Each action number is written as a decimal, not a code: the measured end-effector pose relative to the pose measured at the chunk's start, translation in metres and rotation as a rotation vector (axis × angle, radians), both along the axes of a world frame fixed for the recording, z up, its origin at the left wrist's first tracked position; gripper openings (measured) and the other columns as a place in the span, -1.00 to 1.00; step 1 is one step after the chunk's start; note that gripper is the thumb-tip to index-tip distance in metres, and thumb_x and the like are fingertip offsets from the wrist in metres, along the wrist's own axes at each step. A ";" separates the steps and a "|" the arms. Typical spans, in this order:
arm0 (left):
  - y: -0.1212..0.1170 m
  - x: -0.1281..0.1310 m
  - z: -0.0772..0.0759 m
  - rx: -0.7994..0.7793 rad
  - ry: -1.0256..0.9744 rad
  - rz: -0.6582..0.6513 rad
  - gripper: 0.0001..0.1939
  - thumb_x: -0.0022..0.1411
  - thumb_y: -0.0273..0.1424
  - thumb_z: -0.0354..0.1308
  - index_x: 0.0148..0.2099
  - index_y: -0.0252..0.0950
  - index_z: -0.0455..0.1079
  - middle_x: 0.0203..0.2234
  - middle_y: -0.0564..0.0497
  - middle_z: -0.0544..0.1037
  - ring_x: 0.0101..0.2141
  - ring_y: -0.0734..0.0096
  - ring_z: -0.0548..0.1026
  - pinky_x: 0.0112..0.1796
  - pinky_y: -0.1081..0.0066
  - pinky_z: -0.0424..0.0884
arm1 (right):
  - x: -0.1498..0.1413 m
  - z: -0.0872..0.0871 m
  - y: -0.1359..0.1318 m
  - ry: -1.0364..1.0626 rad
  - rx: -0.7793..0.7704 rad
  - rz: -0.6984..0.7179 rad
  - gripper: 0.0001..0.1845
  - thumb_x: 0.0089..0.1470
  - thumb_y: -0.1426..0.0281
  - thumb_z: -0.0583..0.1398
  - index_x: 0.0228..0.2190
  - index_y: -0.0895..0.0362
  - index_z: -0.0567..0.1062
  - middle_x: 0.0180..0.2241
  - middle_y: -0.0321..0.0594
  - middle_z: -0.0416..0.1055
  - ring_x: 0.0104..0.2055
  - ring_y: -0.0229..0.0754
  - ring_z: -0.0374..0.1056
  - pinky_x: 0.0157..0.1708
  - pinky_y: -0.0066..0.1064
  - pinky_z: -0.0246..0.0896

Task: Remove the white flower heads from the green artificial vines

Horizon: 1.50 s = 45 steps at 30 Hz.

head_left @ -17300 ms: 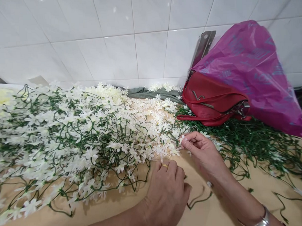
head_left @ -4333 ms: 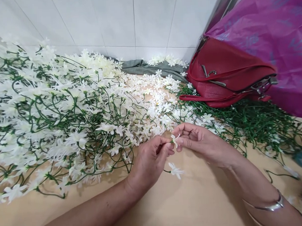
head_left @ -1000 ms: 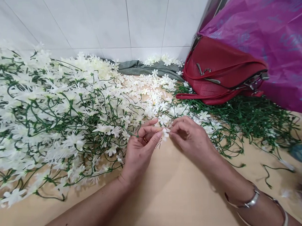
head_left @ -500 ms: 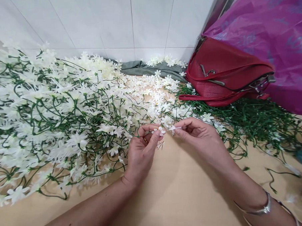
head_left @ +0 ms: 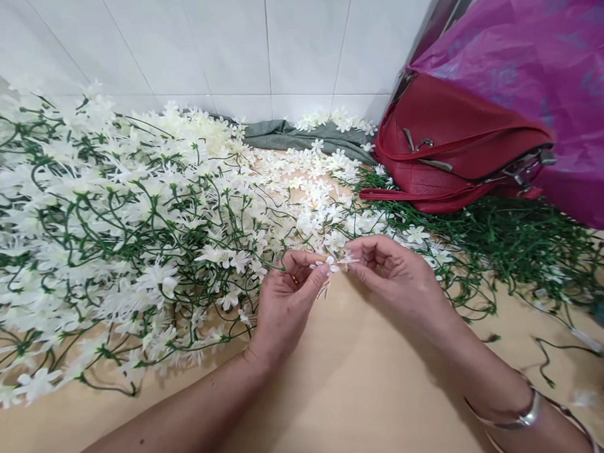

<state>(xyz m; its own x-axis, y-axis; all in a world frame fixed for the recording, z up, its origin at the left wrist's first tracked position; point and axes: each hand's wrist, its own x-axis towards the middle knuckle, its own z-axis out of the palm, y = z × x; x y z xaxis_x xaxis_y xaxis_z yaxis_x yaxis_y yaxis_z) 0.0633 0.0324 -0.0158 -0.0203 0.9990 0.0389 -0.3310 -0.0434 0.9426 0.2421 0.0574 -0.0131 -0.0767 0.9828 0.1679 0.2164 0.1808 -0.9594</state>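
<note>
Between the thumb and forefinger of my left hand (head_left: 291,300) is a small white artificial flower (head_left: 330,264). Just to its right, my right hand (head_left: 397,272) pinches a thin white stamen piece (head_left: 349,259), its spiky tips showing at the fingertips. The two pieces are very close; whether they touch is hard to make out. A large heap of white artificial flowers on green stems (head_left: 146,226) lies beside my left hand. Loose white blossoms (head_left: 318,192) are scattered beyond both hands.
A red handbag (head_left: 458,139) rests on a pile of green stems (head_left: 523,243) at the right, with a purple plastic bag (head_left: 575,74) behind it. Grey-green cloth (head_left: 298,136) runs along the tiled wall (head_left: 298,39). All lies on a light wooden table (head_left: 349,391).
My hands have stayed almost in place, with the flower shifted slightly right. The stamen piece in my right fingers has turned a little and shows more of its tips.
</note>
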 end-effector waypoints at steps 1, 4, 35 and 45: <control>0.000 0.000 0.000 -0.002 0.008 0.002 -0.82 0.23 -0.31 0.38 -0.25 -0.29 0.50 -0.44 0.09 0.54 -0.40 0.52 0.43 -0.33 0.55 0.38 | 0.001 -0.001 0.001 -0.004 0.007 -0.028 -0.76 0.09 0.38 0.35 -0.15 0.05 0.58 -0.34 -0.30 0.46 -0.31 -0.22 0.38 -0.28 -0.38 0.31; 0.000 0.000 -0.001 -0.001 0.008 0.011 -0.84 0.25 -0.32 0.36 -0.23 -0.28 0.50 -0.46 0.11 0.54 -0.44 0.55 0.42 -0.37 0.56 0.37 | 0.004 0.001 0.003 -0.057 0.041 -0.090 -0.68 0.06 0.39 0.35 -0.10 0.06 0.55 -0.27 -0.24 0.51 -0.30 -0.19 0.44 -0.24 -0.32 0.38; -0.003 0.003 -0.009 0.040 0.035 -0.026 -0.94 0.25 -0.39 0.36 -0.20 -0.21 0.64 -0.25 0.03 0.69 -0.17 0.41 0.60 -0.07 0.47 0.47 | -0.026 0.028 -0.018 0.035 -0.391 -0.106 -0.70 -0.20 0.17 0.34 -0.57 0.12 0.45 -0.57 -0.33 0.36 -0.51 -0.30 0.18 -0.48 -0.43 0.07; -0.007 0.001 -0.010 0.070 0.223 -0.040 -0.87 0.39 -0.38 0.24 -0.06 -0.26 0.54 -0.29 0.02 0.63 -0.26 0.43 0.56 -0.15 0.47 0.44 | -0.029 0.030 -0.020 0.034 -0.405 -0.097 -0.71 -0.19 0.19 0.34 -0.58 0.11 0.42 -0.59 -0.35 0.33 -0.53 -0.32 0.14 -0.51 -0.43 0.03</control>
